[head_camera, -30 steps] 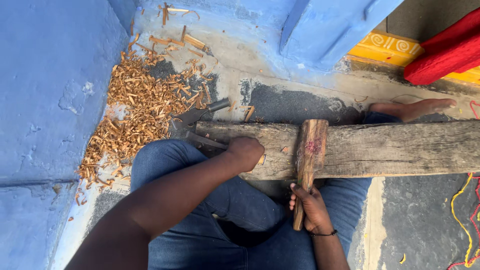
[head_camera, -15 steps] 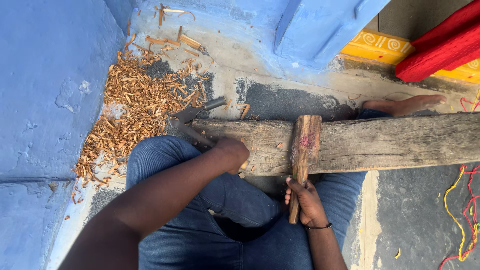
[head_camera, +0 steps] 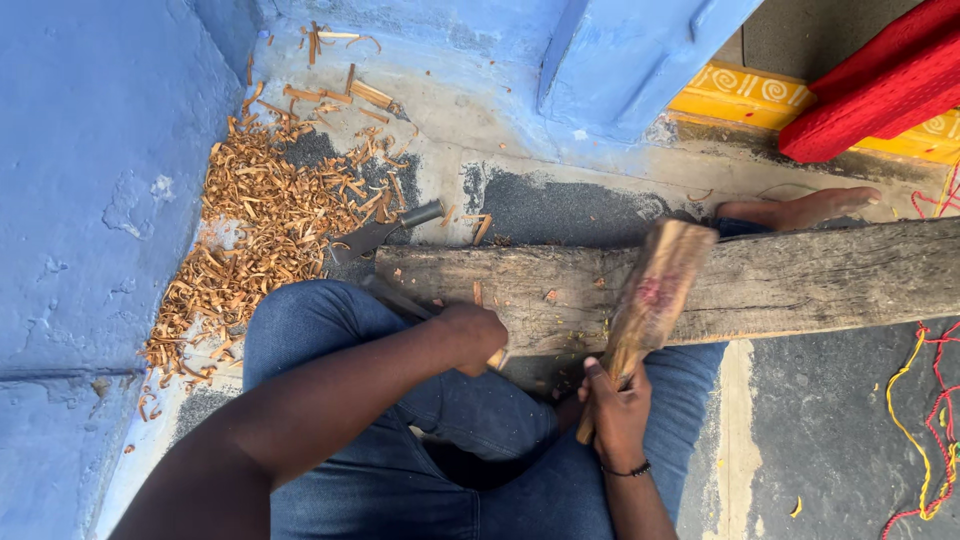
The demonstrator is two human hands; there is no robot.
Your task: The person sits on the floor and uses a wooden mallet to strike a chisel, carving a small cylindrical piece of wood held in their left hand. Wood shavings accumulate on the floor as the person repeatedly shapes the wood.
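Note:
A long weathered wooden plank (head_camera: 780,280) lies across my lap, over my blue jeans. My right hand (head_camera: 612,412) grips the handle of a wooden mallet (head_camera: 655,290), whose blurred head is raised and tilted right above the plank. My left hand (head_camera: 475,335) is closed on a small chisel at the plank's near edge; only a sliver of its wooden handle shows under my fingers.
A heap of wood shavings (head_camera: 260,220) lies by the blue wall on the left. A dark metal tool (head_camera: 385,232) rests beyond the plank's left end. A bare foot (head_camera: 800,208) shows behind the plank. Red furniture (head_camera: 880,80) stands far right; coloured cord (head_camera: 925,410) lies on the floor.
The mallet head has swung up and tilted to the right, now blurred. My left hand stays at the plank's near edge.

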